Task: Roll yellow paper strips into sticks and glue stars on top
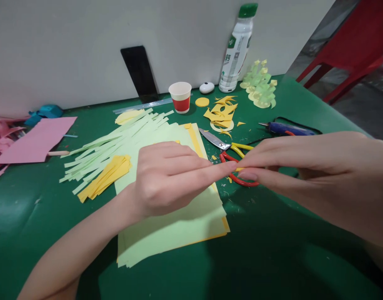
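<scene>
My left hand [172, 179] is above a stack of pale green paper [175, 231], its fingers closed and the thumb hidden beneath. My right hand [310, 166] comes in from the right, thumb and fingers pinched together. Where the fingertips of both hands meet, a small yellow piece of paper [239, 169] shows, mostly covered by them. Just behind the fingertips lie scissors [221, 143] with red and yellow handles, blades pointing to the back left.
Cut green strips [94, 154] and yellow strips [105, 177] lie left. Behind are a paper cup [180, 102], yellow scraps [222, 112], a bottle [237, 54], a phone [140, 73] and paper flowers [260, 87]. A blue glue gun [288, 128] lies right, pink paper [38, 139] far left.
</scene>
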`<state>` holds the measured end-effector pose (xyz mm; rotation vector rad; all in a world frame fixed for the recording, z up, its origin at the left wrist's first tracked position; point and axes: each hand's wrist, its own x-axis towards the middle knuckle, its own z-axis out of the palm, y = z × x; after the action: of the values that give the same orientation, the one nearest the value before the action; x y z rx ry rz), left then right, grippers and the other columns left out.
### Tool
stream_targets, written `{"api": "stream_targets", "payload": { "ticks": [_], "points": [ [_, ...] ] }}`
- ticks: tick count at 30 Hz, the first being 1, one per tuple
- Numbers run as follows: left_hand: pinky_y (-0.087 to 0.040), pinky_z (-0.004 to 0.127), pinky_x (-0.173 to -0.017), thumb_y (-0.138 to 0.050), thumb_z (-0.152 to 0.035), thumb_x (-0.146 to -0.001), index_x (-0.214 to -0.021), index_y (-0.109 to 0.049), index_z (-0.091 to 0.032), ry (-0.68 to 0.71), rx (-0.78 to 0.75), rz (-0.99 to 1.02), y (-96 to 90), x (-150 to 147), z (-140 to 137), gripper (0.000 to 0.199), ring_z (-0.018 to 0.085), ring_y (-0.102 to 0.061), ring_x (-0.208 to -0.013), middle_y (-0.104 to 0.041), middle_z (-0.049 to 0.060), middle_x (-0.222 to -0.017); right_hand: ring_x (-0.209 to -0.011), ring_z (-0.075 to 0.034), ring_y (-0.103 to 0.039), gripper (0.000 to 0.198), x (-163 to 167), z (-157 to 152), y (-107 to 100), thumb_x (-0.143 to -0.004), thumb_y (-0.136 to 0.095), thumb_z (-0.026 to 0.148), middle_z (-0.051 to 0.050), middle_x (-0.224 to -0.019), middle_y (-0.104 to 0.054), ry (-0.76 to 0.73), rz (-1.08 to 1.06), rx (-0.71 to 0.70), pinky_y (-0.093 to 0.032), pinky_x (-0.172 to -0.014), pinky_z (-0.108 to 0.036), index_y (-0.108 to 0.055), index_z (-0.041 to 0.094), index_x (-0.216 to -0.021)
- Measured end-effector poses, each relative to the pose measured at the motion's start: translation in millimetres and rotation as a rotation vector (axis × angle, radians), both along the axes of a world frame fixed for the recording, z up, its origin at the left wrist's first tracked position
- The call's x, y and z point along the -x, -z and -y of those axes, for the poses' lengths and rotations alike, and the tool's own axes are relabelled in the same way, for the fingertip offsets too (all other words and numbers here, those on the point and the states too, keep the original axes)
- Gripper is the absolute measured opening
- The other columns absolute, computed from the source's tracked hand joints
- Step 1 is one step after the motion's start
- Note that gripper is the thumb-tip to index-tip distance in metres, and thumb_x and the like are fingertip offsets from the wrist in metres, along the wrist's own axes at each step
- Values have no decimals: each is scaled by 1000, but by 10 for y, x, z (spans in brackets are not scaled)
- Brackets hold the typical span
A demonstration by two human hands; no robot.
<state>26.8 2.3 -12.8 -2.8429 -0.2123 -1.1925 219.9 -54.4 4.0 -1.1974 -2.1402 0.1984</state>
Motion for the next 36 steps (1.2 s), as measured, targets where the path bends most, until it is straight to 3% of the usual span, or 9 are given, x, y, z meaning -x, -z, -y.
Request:
{"api": "stream_targets", "payload": {
  "ticks": [8, 22, 30, 34, 36],
  "points": [
    [-44, 22, -47, -61, -3, -75, -85, -67, -10, 0, 247, 46, 25, -37, 36, 13, 11, -61, -51, -69, 5, -59, -47, -3, -51, 16, -87, -39, -46, -81, -54, 18, 6, -59, -63, -50, 143, -129, -31, -38, -17, -61, 19, -66],
    [-46, 21, -46, -65, -6, -74, -77, -69, -8, -10, 514, 100, 29, -91, 70, 6, 10, -61, -48, -71, 4, -59, -48, -4, -50, 8, -55, -80, 5, -77, -59, 25, 7, -60, -61, -51, 110, 71, -33, -42, -17, -66, 22, -75],
    [-44, 15, -40, -65, -10, -74, -67, -70, -13, -111, 598, 116, 15, -70, 20, 9, 6, -57, -41, -68, -1, -51, -49, -7, -55, 23, -172, -127, 34, -82, -47, 19, 2, -62, -65, -109, 206, -22, -34, -43, -20, -68, 20, -73],
    [-40, 11, -36, -65, -12, -74, -68, -70, -15, -176, 743, 19, -40, -19, -49, 8, 4, -55, -38, -68, -5, -53, -38, -6, -43, 31, -223, -187, 57, -83, -48, 28, 2, -50, -59, -47, 247, -28, -28, -39, -22, -63, 19, -58],
    [-41, 11, -38, -64, -16, -75, -71, -71, -15, -191, 845, -66, -52, -15, -60, 9, 5, -57, -42, -70, -4, -57, -40, -6, -42, 29, -169, -195, 79, -83, -51, 34, 2, -49, -57, -17, 178, 9, -30, -40, -22, -63, 18, -62]
  ]
}}
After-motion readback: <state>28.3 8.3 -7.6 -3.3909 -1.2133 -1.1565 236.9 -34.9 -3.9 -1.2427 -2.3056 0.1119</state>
